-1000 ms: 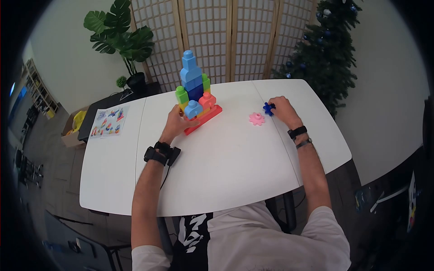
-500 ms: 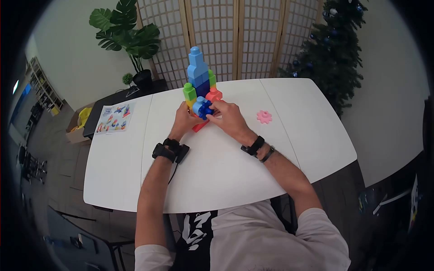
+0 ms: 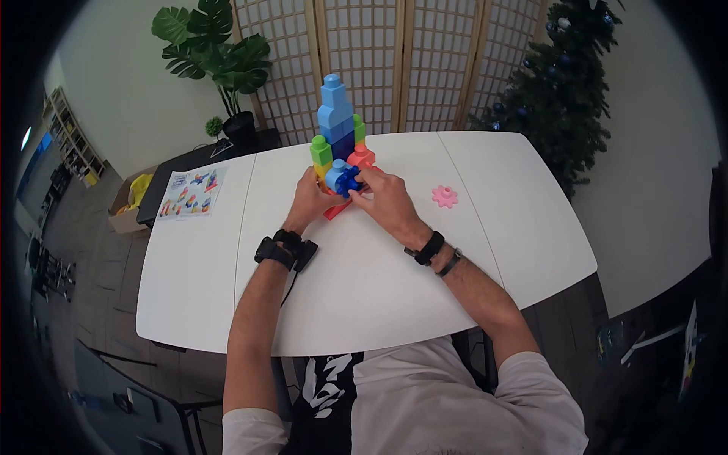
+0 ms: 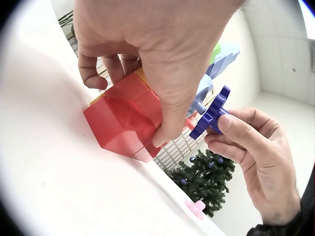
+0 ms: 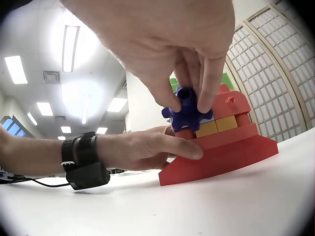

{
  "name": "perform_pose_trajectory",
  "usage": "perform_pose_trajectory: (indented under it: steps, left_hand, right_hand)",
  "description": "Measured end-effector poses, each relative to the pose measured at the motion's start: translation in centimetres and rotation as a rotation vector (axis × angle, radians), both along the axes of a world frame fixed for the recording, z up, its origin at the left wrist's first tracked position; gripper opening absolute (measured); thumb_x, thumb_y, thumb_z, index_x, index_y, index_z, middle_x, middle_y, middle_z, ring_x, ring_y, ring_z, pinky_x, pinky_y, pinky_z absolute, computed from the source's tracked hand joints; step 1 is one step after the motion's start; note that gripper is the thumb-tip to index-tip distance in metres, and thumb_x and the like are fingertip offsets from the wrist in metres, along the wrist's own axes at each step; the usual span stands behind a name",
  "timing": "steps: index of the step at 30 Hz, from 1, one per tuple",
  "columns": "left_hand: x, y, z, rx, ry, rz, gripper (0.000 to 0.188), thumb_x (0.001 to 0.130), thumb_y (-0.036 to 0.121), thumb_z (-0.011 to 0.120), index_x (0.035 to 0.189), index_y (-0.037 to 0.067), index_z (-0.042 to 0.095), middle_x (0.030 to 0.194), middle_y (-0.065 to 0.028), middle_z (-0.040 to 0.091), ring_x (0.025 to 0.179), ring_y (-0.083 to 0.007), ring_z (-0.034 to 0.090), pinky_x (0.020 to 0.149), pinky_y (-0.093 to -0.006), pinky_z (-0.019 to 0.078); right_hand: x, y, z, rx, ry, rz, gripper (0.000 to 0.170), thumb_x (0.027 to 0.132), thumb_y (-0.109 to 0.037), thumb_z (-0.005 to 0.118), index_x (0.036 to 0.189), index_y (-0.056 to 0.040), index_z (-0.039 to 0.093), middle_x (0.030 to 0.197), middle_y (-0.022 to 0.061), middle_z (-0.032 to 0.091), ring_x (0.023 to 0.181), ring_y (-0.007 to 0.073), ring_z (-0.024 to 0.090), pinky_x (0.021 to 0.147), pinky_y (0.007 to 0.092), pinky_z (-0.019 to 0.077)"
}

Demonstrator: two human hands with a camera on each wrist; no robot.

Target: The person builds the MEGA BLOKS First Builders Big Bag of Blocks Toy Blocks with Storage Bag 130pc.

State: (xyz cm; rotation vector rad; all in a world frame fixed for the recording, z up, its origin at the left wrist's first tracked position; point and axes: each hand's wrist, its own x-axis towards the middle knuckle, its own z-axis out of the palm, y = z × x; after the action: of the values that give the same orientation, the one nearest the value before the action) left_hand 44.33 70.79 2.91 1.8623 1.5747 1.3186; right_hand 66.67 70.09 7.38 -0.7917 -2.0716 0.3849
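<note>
A tower of toy building blocks (image 3: 334, 115) in light blue, dark blue, green and yellow rises from a red base (image 5: 221, 160). My left hand (image 3: 309, 203) grips the base at its left end, its thumb lying along the red front. Between thumb and fingers, my right hand (image 3: 390, 200) pinches a dark blue toy gear (image 4: 212, 116). The gear faces the peg of a light blue block (image 4: 198, 105) low on the tower, close at the peg's tip. Beside that block sits a coral-red block (image 5: 231, 104) with its own small peg. From the head, the gear partly covers the light blue block.
A pink gear (image 3: 444, 197) lies on the white table (image 3: 379, 303), right of the tower. A printed picture sheet (image 3: 188, 194) lies at the table's left. Behind stand a folding screen (image 3: 436, 68), a potted plant (image 3: 220, 57) and a decorated tree (image 3: 550, 98).
My right hand has brought the dark blue gear from beside the pink gear leftward to the tower's light blue block. My left hand has stayed at the base.
</note>
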Motion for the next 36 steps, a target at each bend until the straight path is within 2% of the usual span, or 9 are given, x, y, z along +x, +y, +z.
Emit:
perform_pose_trajectory:
  steps: [10, 13, 19, 24, 25, 27, 29, 32, 36]
  left_hand:
    - [0.1, -0.4, 0.6, -0.013, 0.021, 0.003, 0.075, 0.066, 0.019, 0.101, 0.129, 0.004, 0.064, 0.111, -0.0034, 0.072, 0.096, -0.0152, 0.064, 0.087, -0.0314, 0.0524]
    - [0.2, -0.6, 1.2, -0.091, -0.021, -0.017, 0.079, 0.063, 0.020, 0.102, 0.130, 0.002, 0.064, 0.120, -0.0123, 0.070, 0.111, -0.0252, 0.070, 0.098, -0.0380, 0.0557]
    - [0.8, -1.8, 2.4, -0.084, -0.045, -0.049, 0.079, 0.063, 0.019, 0.103, 0.130, 0.002, 0.064, 0.121, -0.0105, 0.069, 0.112, -0.0249, 0.069, 0.098, -0.0373, 0.0556]
    - [0.8, -1.5, 2.4, -0.104, -0.016, -0.059, 0.080, 0.063, 0.018, 0.102, 0.131, 0.003, 0.062, 0.121, -0.0094, 0.068, 0.114, -0.0255, 0.068, 0.100, -0.0387, 0.0547]
    - [0.9, -1.6, 2.6, -0.105, -0.020, -0.061, 0.080, 0.063, 0.018, 0.102, 0.131, 0.003, 0.062, 0.121, -0.0094, 0.068, 0.114, -0.0255, 0.068, 0.100, -0.0387, 0.0547]
    - [0.9, -1.8, 2.6, -0.100, -0.006, -0.055, 0.079, 0.063, 0.017, 0.102, 0.131, 0.003, 0.062, 0.122, -0.0095, 0.068, 0.115, -0.0258, 0.067, 0.101, -0.0392, 0.0543]
    - [0.3, -1.1, 1.5, -0.114, -0.009, -0.050, 0.082, 0.065, 0.019, 0.102, 0.135, 0.003, 0.061, 0.122, -0.0077, 0.069, 0.113, -0.0233, 0.066, 0.100, -0.0374, 0.0528]
    - [0.1, -0.8, 1.3, -0.130, 0.000, -0.052, 0.085, 0.066, 0.021, 0.102, 0.139, 0.004, 0.060, 0.123, -0.0058, 0.071, 0.111, -0.0209, 0.065, 0.101, -0.0358, 0.0510]
    - [0.0, -0.7, 0.8, -0.093, -0.011, -0.055, 0.086, 0.067, 0.020, 0.102, 0.139, 0.005, 0.060, 0.125, -0.0054, 0.070, 0.113, -0.0206, 0.064, 0.102, -0.0364, 0.0505]
  right_hand:
    - [-0.3, 0.3, -0.8, 0.035, -0.005, -0.034, 0.028, 0.092, -0.013, 0.083, 0.108, 0.0048, 0.068, 0.106, 0.0177, 0.078, 0.089, 0.0306, 0.080, 0.080, 0.0388, 0.0644]
    - [-0.6, 0.7, -1.5, 0.033, 0.048, -0.003, 0.028, 0.090, -0.012, 0.081, 0.106, 0.0051, 0.066, 0.104, 0.0213, 0.075, 0.089, 0.0383, 0.075, 0.077, 0.0470, 0.0609]
    - [-1.0, 0.4, -0.6, -0.049, 0.079, -0.036, 0.027, 0.099, -0.023, 0.076, 0.098, 0.0036, 0.069, 0.085, 0.0222, 0.074, 0.077, 0.0413, 0.074, 0.071, 0.0489, 0.0596]
    - [1.5, 1.3, 0.6, -0.202, -0.201, -0.253, 0.066, 0.113, -0.045, 0.052, 0.070, 0.0014, 0.073, 0.070, 0.0251, 0.069, 0.066, 0.0465, 0.070, 0.068, 0.0532, 0.0577]
    - [2.5, 2.2, 0.0, -0.098, -0.289, -0.348, 0.068, 0.113, -0.047, 0.051, 0.070, 0.0008, 0.073, 0.070, 0.0253, 0.069, 0.068, 0.0472, 0.070, 0.070, 0.0543, 0.0575]
    - [5.5, 1.9, 1.6, -0.080, -0.405, -0.411, 0.052, 0.108, -0.040, 0.061, 0.077, -0.0004, 0.076, 0.078, 0.0247, 0.073, 0.073, 0.0459, 0.072, 0.071, 0.0539, 0.0586]
    - [9.6, 3.2, -0.6, 0.169, -0.432, -0.448, 0.031, 0.099, -0.028, 0.072, 0.086, -0.0007, 0.077, 0.089, 0.0244, 0.076, 0.081, 0.0438, 0.074, 0.074, 0.0530, 0.0604]
    - [14.2, 4.9, -2.2, 0.081, -0.646, -0.521, 0.013, 0.089, -0.013, 0.078, 0.093, -0.0006, 0.076, 0.096, 0.0228, 0.077, 0.085, 0.0433, 0.075, 0.077, 0.0517, 0.0620]
    - [15.2, 6.2, -2.5, -0.026, -0.636, -0.485, 0.010, 0.087, -0.006, 0.076, 0.093, 0.0017, 0.074, 0.092, 0.0228, 0.077, 0.086, 0.0420, 0.076, 0.079, 0.0494, 0.0624]
